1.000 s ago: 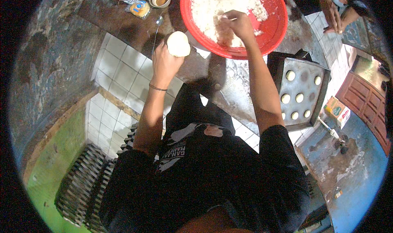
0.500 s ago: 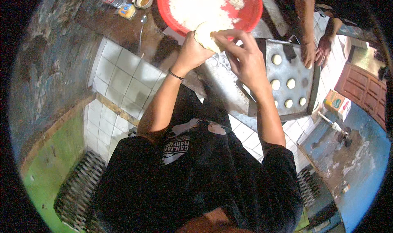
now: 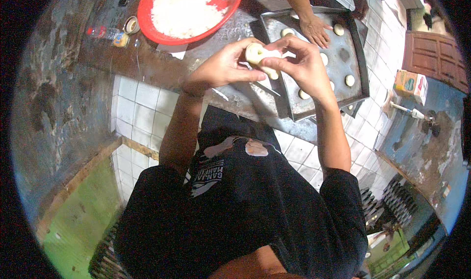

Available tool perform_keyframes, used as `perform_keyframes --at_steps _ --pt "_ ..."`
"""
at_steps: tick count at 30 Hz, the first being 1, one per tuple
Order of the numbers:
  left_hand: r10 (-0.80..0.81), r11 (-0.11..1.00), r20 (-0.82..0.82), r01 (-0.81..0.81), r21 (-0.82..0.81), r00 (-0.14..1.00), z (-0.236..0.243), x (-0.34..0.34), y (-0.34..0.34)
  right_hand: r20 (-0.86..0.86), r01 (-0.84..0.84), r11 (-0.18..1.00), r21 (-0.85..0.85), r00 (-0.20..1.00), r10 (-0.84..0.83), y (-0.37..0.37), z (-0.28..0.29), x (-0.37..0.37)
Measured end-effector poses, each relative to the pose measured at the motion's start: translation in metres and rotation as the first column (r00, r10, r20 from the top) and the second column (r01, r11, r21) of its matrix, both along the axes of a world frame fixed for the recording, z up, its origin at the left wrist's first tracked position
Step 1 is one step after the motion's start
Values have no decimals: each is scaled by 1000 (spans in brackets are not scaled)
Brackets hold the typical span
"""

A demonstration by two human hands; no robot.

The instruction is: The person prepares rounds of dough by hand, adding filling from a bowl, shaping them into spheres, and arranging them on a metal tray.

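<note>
My left hand [image 3: 225, 65] and my right hand [image 3: 301, 65] meet over the table edge, both closed around a pale piece of dough [image 3: 255, 54] with curled folds, its top showing between my fingers. My right thumb lies across it. Just right of my hands sits a dark metal tray [image 3: 342, 56] with several round dough pieces. The red basin [image 3: 147, 21] of white crumbly filling stands beyond my hands to the left.
A co-worker's hand [image 3: 315, 31] reaches into the tray from the top. At the left are a bottle [image 3: 100, 32], a small cup [image 3: 131, 25] and a packet [image 3: 120, 40]. A carton [image 3: 410, 87] stands at the right.
My right hand has left the basin and joined my left at the dough, whose shape is now curled. The co-worker's hand has come onto the tray. The view has swung rightward.
</note>
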State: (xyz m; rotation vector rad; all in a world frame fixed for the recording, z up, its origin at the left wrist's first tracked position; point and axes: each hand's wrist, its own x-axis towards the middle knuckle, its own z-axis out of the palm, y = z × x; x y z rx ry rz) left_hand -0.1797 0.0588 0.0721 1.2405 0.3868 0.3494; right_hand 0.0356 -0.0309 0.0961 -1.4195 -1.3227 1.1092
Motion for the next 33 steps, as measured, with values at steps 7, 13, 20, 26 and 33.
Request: perform_keyframes --at_steps 7,13,20,26,33 --pt "127 979 16 -123 -160 992 6 51 -45 15 183 970 158 982 -188 -51 32 15" --pt "163 974 -26 -165 -153 986 23 81 -60 352 -60 928 368 933 -79 -55 37 42" --pt "402 914 -38 -398 80 915 48 106 -71 -502 464 878 -118 735 -456 -59 -8 35" --pt "487 803 43 -466 372 873 42 129 -64 -976 171 966 -196 62 -209 -80 -23 19" --pt "193 938 82 -208 276 978 69 157 -84 -906 519 854 24 372 -201 -91 -39 8"
